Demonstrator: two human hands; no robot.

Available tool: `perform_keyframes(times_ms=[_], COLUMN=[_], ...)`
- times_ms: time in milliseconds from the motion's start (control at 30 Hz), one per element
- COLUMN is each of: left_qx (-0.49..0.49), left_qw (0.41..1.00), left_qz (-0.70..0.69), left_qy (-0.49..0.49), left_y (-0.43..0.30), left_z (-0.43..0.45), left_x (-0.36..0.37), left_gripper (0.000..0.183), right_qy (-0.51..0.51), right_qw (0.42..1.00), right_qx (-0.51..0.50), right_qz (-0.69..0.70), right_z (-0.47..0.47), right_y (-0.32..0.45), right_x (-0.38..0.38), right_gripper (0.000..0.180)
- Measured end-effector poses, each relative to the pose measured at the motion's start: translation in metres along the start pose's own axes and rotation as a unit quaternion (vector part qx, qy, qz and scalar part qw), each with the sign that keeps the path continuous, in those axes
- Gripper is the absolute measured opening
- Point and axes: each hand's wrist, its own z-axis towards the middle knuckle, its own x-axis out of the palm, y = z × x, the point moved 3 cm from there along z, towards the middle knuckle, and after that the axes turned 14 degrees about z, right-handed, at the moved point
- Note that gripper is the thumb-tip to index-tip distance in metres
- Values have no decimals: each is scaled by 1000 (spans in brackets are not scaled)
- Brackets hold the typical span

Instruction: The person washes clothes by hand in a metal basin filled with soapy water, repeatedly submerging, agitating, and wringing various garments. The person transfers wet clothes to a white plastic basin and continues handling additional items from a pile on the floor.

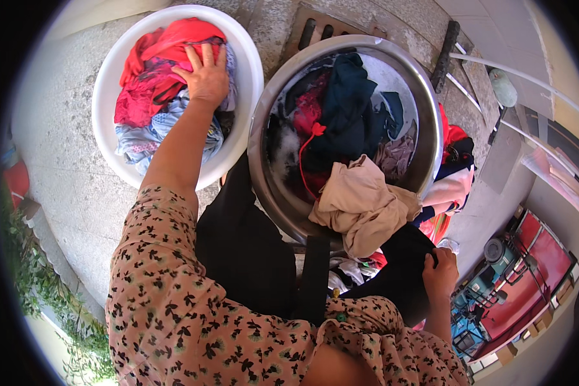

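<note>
My left hand [207, 79] lies with fingers spread on the clothes in a white plastic basin [107, 140], over red cloth [188, 36] and beside light blue patterned cloth [169, 118]. To the basin's right is a large metal basin [427, 154] of sudsy water. Dark green cloth [350, 103], dark red cloth and a red cord [301, 159] lie in it, and a beige garment [366, 202] hangs over its near rim. At the lower right, my right hand [440, 272] rests on the black-clothed knee with its fingers curled; whether it grips the cloth is hidden.
More clothes [451, 183] lie on the ground right of the metal basin, and others [354, 270] below it. A rusty drain grate [318, 29] is behind the basins. White pipes [511, 60] stand at the upper right, a red cart [521, 284] at the lower right, plants [53, 284] at the left.
</note>
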Motion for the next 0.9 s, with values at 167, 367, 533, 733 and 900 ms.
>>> perform_keyframes(times_ms=[167, 367, 533, 733, 900], left_qx=[-64, 22, 5, 20, 114], left_qw=[998, 969, 994, 997, 986], left_qz=[3, -128, 104, 75, 41], left_qy=[9, -210, 14, 17, 112], left_y=[-6, 10, 7, 10, 11], left_z=[6, -11, 15, 14, 3], left_x=[4, -7, -2, 18, 8], left_gripper=[57, 75, 67, 68, 67], right_qy=[-9, -11, -15, -60, -105], right_qw=[1000, 1000, 1000, 995, 985], right_qx=[-3, 14, -14, -48, -88], right_qz=[-5, 10, 19, 59, 104], right_z=[0, -4, -3, -24, -51], right_y=[6, 5, 7, 4, -4], right_x=[-3, -4, -4, 0, 7], right_gripper=[19, 18, 19, 20, 18])
